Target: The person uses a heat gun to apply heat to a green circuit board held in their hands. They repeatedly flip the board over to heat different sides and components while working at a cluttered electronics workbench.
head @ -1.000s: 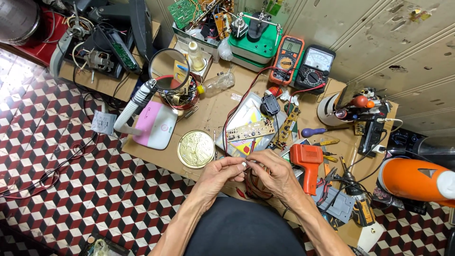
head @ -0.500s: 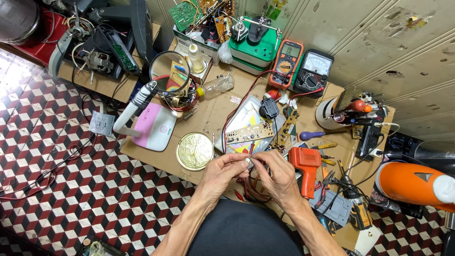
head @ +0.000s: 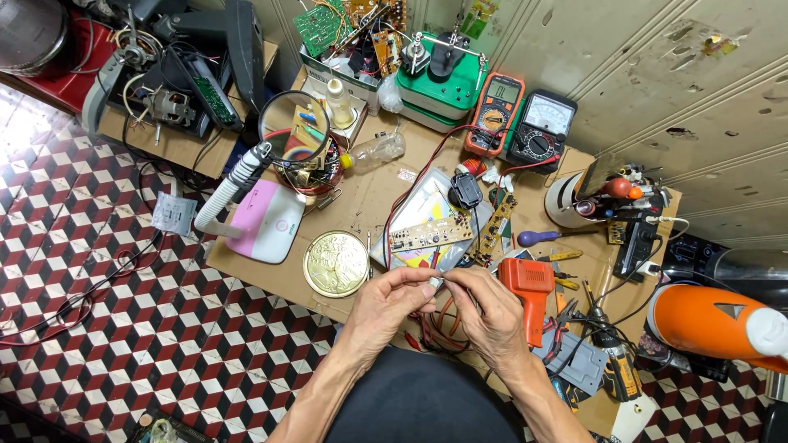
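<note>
Setting: cardboard-covered table (head: 369, 197) against a scuffed pale wall, above a floor of red, black and white cube-pattern tiles; the top is crowded with repair gear.
Left hand (head: 386, 302): fingertips pinched together on a small pale part (head: 436, 282), raised just off the near edge, probably to bring it close to the eye.
Right hand (head: 491, 308): fingertips closed on the same part from the opposite side; the two grips meet, touching.
Part: tiny, light-coloured, too small to identify; thin red wires (head: 443, 324) loop just beneath the grip.
Beyond the grip: a long tan circuit board (head: 431, 235) resting on a glossy sheet.
Left of the grip: a round embossed brass-coloured tin lid (head: 335, 263), lying flat.
Right of the grip: an orange plastic pistol-shaped soldering gun (head: 529, 285), lying on its side, near.
Far beyond: two meters (head: 525, 127) with dials, leads trailing.
</note>
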